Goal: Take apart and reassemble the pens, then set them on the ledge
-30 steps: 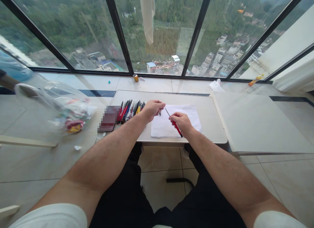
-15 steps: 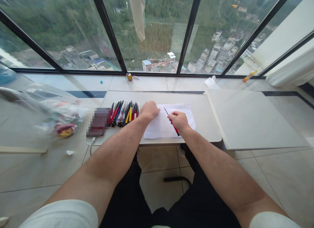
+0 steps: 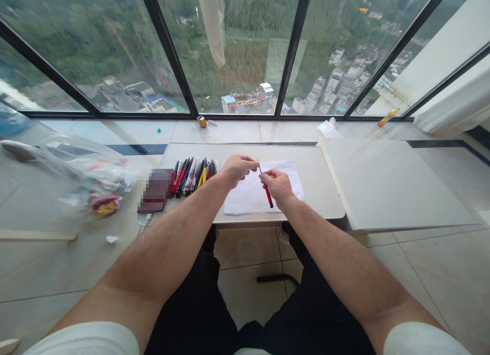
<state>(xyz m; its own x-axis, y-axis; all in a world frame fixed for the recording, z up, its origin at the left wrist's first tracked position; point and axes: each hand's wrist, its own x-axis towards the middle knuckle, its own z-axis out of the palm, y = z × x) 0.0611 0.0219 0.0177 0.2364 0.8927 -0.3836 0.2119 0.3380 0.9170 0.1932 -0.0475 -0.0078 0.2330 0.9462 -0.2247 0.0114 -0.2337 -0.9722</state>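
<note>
My right hand (image 3: 278, 186) is closed around a red pen (image 3: 268, 194), with the thin dark refill end sticking up past my fingers. My left hand (image 3: 237, 169) is pinched at that upper tip of the pen, touching it just above the right hand. Both hands hover over a white sheet of paper (image 3: 291, 179) lying on a small pale table (image 3: 321, 192). A row of several pens (image 3: 193, 174), red, black, blue and yellow, lies on the table just left of my left hand.
A dark wallet-like case (image 3: 156, 191) lies at the table's left end. A clear plastic bag of coloured items (image 3: 95, 179) sits on the floor to the left. A wide pale board (image 3: 383, 186) adjoins the table on the right. Large windows stand behind.
My left hand went down to the table beside the pen row, then lifted back to the tip of the red pen. The right hand tilted the pen more upright.
</note>
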